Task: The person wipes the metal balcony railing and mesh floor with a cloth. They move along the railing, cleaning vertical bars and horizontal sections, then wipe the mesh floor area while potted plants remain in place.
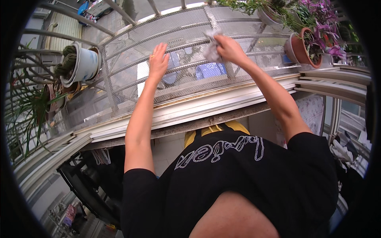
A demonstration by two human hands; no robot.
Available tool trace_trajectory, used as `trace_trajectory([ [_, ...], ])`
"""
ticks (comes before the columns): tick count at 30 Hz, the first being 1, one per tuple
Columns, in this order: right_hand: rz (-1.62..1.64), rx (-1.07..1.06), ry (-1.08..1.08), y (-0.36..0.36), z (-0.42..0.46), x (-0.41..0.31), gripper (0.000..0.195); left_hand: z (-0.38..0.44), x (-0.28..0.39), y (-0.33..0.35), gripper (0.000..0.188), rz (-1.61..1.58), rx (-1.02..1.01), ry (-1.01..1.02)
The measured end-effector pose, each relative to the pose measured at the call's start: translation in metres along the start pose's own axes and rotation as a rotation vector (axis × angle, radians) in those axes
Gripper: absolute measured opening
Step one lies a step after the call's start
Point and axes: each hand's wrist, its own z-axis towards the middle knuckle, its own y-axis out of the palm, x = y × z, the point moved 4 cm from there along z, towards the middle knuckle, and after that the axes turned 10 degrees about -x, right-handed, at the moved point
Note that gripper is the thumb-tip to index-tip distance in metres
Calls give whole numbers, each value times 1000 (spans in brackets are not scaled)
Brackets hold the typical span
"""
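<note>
My right hand [231,50] grips a crumpled grey-white cloth [212,47] over the metal mesh floor [184,32] of a barred window cage. To its left, my left hand [158,61] holds nothing; its fingers are extended over the mesh, with a ring on one of them. Whether the left palm touches the mesh cannot be told. Both forearms reach out across the white window sill track [208,102], which lies between my body and the mesh.
White pots with cactus [86,64] and a spiky-leaved plant [32,113] stand on the left. A terracotta pot [308,49] with purple-leaved plants is at the right. Metal bars [123,13] edge the cage's far side. Sliding window frames [336,78] flank the opening.
</note>
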Motion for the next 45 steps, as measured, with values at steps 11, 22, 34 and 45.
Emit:
trace_trajectory([
  [11, -324, -323, -341, 78, -16, -15, 19, -99, -68, -44, 74, 476, -351, -524],
  [22, -341, -171, -202, 113, 70, -58, 23, -97, -71, -41, 70, 474, -328, -516],
  [34, 68, 160, -260, 48, 103, -31, 31, -93, -67, -40, 69, 456, -338, -525],
  [45, 395, -581, -75, 106, 16, -52, 35, -96, -68, -43, 69, 447, -327, -543],
])
